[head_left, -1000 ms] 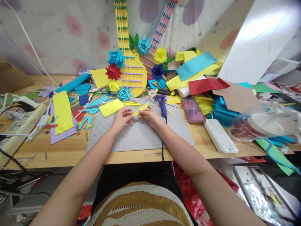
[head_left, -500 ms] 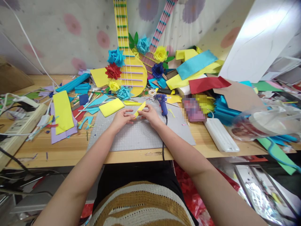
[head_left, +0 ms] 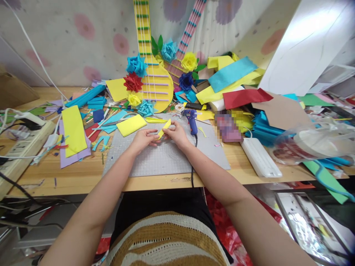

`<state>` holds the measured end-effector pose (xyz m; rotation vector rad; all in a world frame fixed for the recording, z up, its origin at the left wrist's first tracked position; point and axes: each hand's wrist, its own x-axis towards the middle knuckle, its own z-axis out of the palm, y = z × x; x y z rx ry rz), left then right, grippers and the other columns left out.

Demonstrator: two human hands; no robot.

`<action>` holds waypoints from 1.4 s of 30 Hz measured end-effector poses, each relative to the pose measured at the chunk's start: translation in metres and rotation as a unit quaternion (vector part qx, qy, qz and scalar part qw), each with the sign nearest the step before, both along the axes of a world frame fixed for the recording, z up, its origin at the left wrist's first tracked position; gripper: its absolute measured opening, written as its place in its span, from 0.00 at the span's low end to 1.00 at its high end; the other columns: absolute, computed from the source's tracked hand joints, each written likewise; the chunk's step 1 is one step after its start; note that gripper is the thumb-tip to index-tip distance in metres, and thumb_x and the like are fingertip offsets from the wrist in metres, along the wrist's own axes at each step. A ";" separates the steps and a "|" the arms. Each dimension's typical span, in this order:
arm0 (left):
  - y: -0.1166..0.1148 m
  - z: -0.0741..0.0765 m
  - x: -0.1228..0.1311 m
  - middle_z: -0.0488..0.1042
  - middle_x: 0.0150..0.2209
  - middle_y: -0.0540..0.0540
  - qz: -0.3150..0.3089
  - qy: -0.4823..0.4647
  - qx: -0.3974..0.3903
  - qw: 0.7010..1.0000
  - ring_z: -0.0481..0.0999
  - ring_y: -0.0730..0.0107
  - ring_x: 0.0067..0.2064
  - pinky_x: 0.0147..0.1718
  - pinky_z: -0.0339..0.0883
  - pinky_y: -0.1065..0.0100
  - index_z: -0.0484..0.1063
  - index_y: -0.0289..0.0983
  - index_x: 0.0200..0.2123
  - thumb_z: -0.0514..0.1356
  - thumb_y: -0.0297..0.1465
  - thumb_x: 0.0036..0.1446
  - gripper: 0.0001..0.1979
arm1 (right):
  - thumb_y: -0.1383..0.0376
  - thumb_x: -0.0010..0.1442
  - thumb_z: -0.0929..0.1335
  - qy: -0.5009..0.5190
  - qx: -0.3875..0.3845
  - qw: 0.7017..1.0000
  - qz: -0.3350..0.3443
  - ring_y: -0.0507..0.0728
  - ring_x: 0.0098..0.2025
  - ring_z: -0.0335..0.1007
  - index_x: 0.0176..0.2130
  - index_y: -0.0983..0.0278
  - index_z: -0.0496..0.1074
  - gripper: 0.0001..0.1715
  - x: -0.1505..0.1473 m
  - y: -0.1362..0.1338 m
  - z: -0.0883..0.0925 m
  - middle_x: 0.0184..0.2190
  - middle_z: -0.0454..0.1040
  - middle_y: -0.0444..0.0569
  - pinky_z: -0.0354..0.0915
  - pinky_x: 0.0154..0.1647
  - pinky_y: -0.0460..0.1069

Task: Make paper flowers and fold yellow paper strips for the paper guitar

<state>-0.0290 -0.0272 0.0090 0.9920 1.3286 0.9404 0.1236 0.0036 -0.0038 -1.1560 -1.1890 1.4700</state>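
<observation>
A narrow strip of yellow paper [head_left: 165, 128] slants between my two hands above the grey cutting mat [head_left: 155, 162]. My left hand [head_left: 144, 140] pinches its lower end with thumb and fingers. Close beside it, my right hand [head_left: 176, 133] grips the strip from the other side, its fingertips partly hidden behind the paper. A folded yellow paper piece [head_left: 131, 125] lies on the mat left of the hands. To the right rests a blue glue gun [head_left: 192, 121], its black cord running down over the table edge. Scissors [head_left: 118, 121] lie partly under paper behind my left hand.
A yellow paper guitar [head_left: 159, 83] with paper flowers leans at the back wall. Coloured paper sheets [head_left: 233, 74] pile up at the back right. A white box-like device [head_left: 261, 157] lies right of the mat, and a power strip [head_left: 19, 147] stands at the left.
Both hands keep their hold on the yellow strip with almost no movement. The whole view has shifted very slightly.
</observation>
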 end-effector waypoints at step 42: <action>-0.004 0.000 -0.002 0.76 0.23 0.48 -0.020 -0.014 0.016 1.000 0.78 0.69 0.27 0.29 0.73 0.68 0.67 0.33 0.33 0.71 0.32 0.35 0.21 | 0.66 0.50 0.69 -0.088 0.060 0.993 0.041 0.46 0.15 0.62 0.35 0.61 0.57 0.16 -0.004 -0.004 0.000 0.16 0.69 0.32 0.59 0.17 0.41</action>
